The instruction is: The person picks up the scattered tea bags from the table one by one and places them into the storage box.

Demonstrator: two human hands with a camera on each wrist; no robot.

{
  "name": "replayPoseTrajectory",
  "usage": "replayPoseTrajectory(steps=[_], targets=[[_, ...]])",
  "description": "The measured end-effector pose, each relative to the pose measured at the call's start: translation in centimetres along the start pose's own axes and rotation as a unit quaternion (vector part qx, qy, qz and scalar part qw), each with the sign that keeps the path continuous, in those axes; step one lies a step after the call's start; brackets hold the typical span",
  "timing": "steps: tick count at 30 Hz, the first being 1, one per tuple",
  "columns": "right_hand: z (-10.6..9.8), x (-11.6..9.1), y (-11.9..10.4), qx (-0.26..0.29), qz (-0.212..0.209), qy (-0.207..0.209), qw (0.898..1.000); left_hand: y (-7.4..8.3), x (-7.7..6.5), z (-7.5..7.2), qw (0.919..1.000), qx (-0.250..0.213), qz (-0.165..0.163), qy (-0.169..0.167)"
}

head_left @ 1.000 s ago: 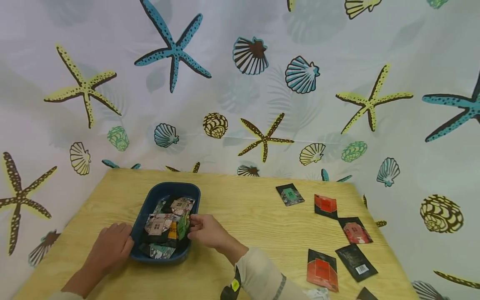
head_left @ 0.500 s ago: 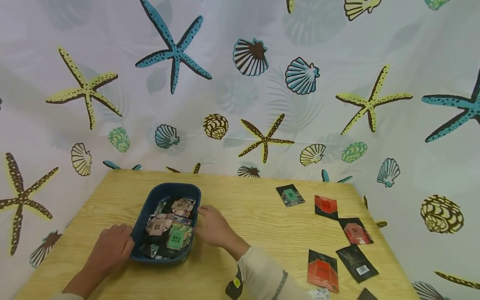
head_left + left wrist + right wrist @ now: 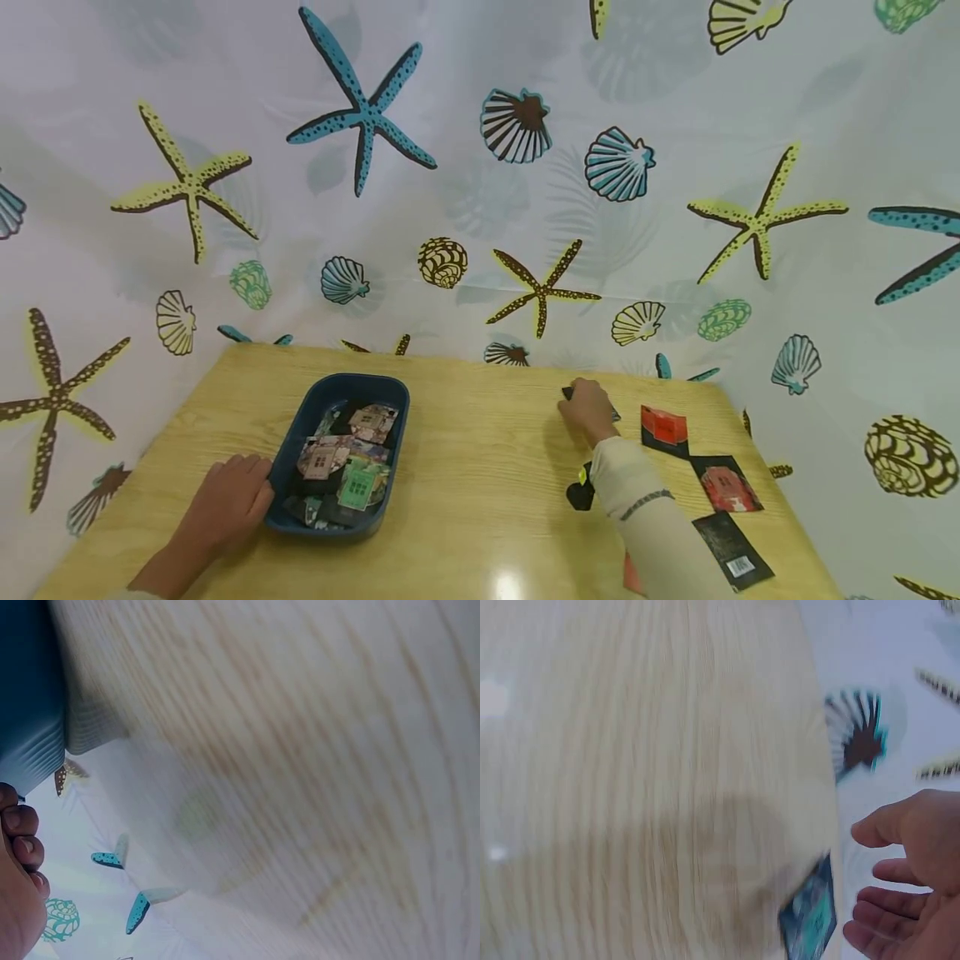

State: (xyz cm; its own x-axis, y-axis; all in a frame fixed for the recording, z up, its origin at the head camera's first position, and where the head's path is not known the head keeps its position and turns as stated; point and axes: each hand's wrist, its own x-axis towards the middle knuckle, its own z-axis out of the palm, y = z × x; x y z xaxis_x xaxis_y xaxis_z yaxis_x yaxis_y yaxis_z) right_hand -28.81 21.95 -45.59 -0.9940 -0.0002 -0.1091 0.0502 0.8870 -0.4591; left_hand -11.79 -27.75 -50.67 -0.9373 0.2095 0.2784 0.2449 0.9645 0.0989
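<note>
My left hand (image 3: 231,500) holds the left rim of a dark blue plastic bin (image 3: 360,380); the left wrist view shows its curled fingers (image 3: 28,851) beside the bin's ribbed corner (image 3: 37,761). Several flat sachets lie jumbled in the bin, with a green-labelled sachet (image 3: 357,487) on top. Towards the back right of the table, my right hand (image 3: 588,408) is over a black sachet (image 3: 567,392), covering most of it in the head view. The right wrist view has that hand (image 3: 911,885) with parted, relaxed fingers, and the sachet's green label shows just beside them.
Right of my right hand lie a red and black sachet (image 3: 664,430), a red-flowered sachet (image 3: 726,483) and a black sachet with a barcode (image 3: 733,550). My sleeve partly hides another red sachet (image 3: 632,575). A patterned cloth (image 3: 465,192) hangs behind the wooden table (image 3: 480,467).
My right hand has left the bin's right side and moved right, over the black sachet. The green-labelled sachet, earlier upright at its fingers, now lies flat in the bin. The left hand stays put.
</note>
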Motion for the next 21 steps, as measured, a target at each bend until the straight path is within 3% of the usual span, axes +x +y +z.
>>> replayPoseTrajectory(steps=[4, 7, 12, 17, 21], targets=[[-0.1, 0.7, 3.3, -0.048, 0.054, 0.014, 0.997, 0.2, -0.6, 0.3, 1.0, -0.003, 0.002, -0.001], [0.4, 0.8, 5.1, -0.067, 0.071, 0.016, 0.995, 0.4, -0.6, 0.3, 0.9999, -0.001, 0.009, 0.012], [0.6, 1.0, 6.2, -0.077, 0.096, 0.025, 0.992, 0.4, 0.5, 0.1, 0.9984, 0.003, 0.032, 0.046], [0.7, 1.3, 5.6, -0.011, 0.09, 0.022, 0.996, 0.1, 0.6, -0.3, 0.9958, 0.011, 0.044, 0.08], [1.8, 1.2, 4.3, 0.083, 0.046, 0.007, 0.995, -0.1, -0.1, -0.2, 0.9948, 0.016, 0.04, 0.092]])
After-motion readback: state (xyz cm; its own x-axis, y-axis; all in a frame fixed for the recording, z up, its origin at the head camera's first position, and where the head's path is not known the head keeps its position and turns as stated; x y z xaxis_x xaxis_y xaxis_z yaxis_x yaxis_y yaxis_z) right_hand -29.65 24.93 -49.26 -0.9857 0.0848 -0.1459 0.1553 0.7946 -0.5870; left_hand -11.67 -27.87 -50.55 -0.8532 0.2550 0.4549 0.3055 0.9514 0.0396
